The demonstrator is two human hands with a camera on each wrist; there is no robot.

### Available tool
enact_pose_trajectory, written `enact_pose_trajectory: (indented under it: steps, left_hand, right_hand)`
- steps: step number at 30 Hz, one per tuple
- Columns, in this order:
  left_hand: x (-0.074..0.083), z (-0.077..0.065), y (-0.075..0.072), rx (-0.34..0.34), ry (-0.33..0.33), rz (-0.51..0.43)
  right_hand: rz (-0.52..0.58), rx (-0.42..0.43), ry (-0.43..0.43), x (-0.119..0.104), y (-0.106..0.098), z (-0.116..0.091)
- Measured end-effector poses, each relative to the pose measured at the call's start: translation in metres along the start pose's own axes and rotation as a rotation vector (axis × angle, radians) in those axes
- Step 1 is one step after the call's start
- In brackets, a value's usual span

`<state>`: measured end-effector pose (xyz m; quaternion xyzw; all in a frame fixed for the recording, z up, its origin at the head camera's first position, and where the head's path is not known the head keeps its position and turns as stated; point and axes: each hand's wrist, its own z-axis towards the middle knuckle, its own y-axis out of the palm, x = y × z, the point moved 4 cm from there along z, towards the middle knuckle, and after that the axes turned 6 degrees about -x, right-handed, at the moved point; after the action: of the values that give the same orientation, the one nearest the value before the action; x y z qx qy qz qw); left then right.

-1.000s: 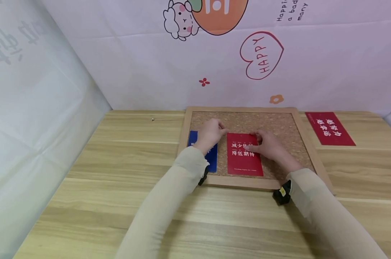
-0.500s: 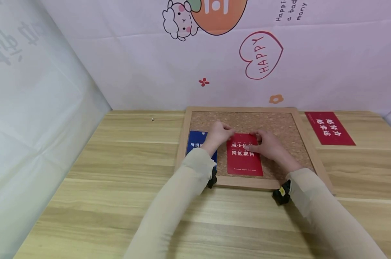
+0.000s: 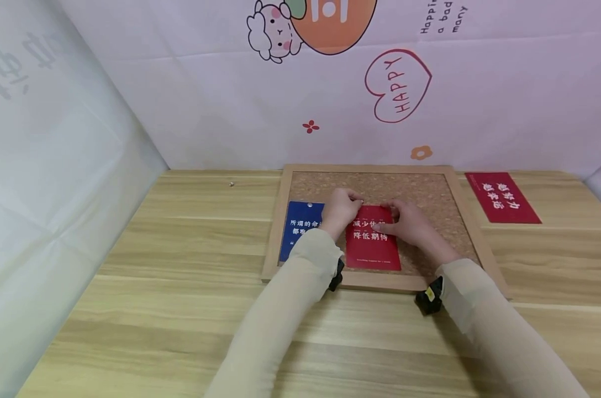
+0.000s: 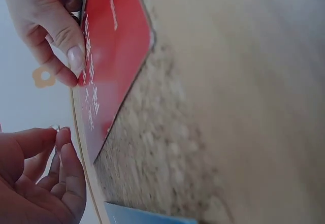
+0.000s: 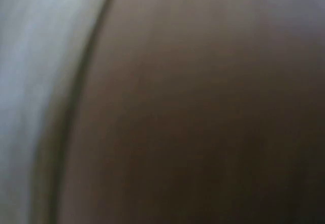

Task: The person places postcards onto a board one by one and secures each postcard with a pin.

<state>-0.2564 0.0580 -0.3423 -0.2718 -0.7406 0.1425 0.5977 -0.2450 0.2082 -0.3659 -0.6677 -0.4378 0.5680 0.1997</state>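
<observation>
**Red card (image 3: 372, 251) on the cork board (image 3: 405, 185), both hands at its top**

The right hand (image 3: 411, 222) pinches the card's upper right, thumb over the lettering. By the top edge, the left hand (image 3: 341, 211) pinches a tiny shiny piece (image 4: 57, 128) between fingertips. A blue card (image 3: 295, 240) lies on the cork to the left, partly covered by the left arm. Around the board runs the wood-grain counter (image 3: 181, 265), bearing another red card (image 3: 502, 197) off to the right.
</observation>
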Motion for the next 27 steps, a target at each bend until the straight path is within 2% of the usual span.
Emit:
enact_pose_trajectory:
  steps: [12,27]
  left_hand:
    - [0.0029,0.0034,0.0041,0.032,-0.025,0.005]
    - [0.0066,0.0053,0.0090,0.005,-0.038,0.125]
  right_hand:
    - [-0.007,-0.003,0.015,-0.0010,0.0007,0.0015]
    - [0.003,-0.002,0.023,0.0002,-0.0001,0.0010]
